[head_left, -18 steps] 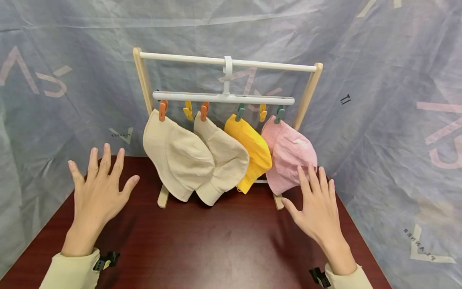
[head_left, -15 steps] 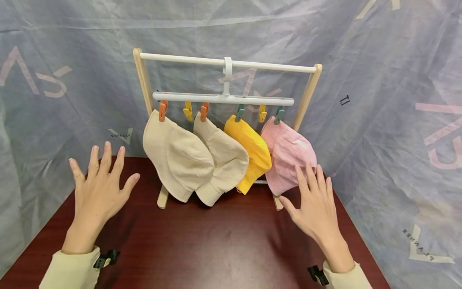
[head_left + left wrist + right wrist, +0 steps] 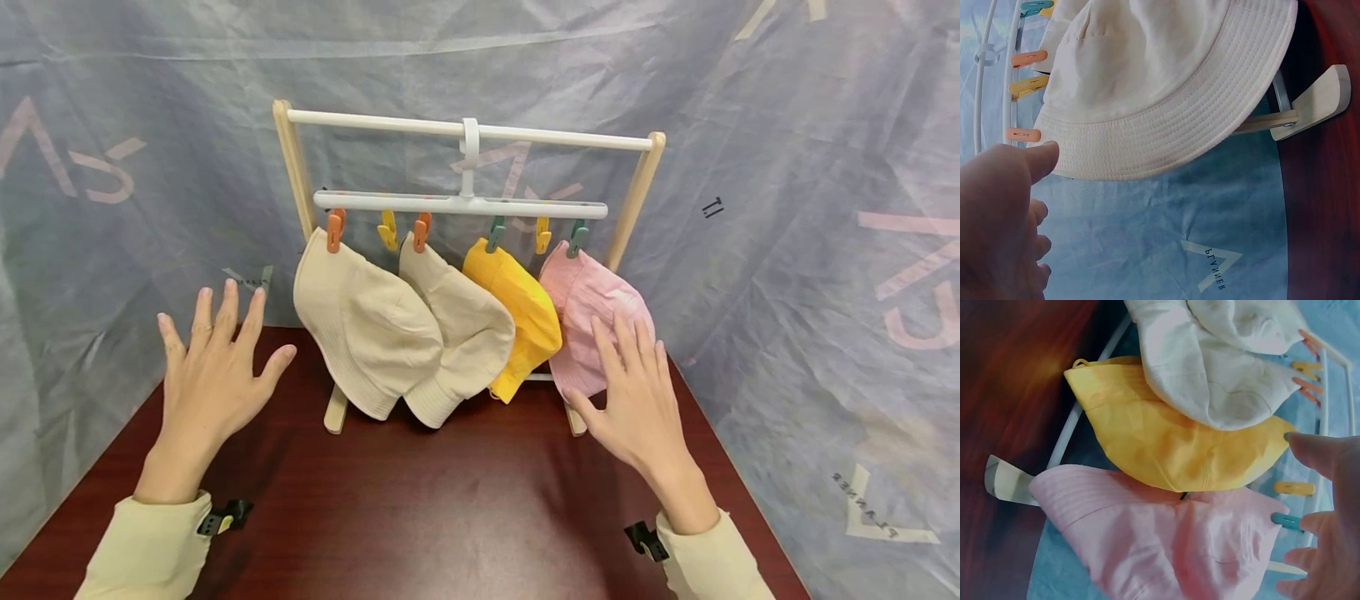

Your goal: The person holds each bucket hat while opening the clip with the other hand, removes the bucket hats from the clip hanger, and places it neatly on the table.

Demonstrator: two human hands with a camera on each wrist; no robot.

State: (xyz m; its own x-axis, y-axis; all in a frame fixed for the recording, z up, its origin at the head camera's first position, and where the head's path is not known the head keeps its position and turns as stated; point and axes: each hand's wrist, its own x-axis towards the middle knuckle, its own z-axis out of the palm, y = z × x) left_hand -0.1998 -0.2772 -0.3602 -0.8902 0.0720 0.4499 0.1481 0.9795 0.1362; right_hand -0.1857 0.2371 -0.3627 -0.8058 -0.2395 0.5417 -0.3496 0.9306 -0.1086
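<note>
My left hand [image 3: 213, 383], fingers spread and holding nothing, is raised to the left of a cream bucket hat [image 3: 367, 325]. My right hand [image 3: 637, 396], also spread and holding nothing, overlaps the lower part of a pink bucket hat [image 3: 588, 292] in the head view. Between these hang a second cream bucket hat [image 3: 472, 325] and a yellow bucket hat [image 3: 525, 308]. Orange clips [image 3: 335, 231] hold the cream hats by their brims. Green clips [image 3: 495, 234] hold the yellow and pink ones. Two yellow clips [image 3: 542, 236] carry nothing.
The clips hang from a white hanger [image 3: 420, 202], hooked on the white top rail [image 3: 360, 121] of a rack with wooden legs [image 3: 637, 200]. The rack stands at the back of a dark red table [image 3: 420, 517]. Grey printed fabric [image 3: 787, 292] encloses the back and sides.
My left hand has risen and shifted slightly right. My right hand has moved left and a little up, in front of the pink bucket hat. The hats hang as before.
</note>
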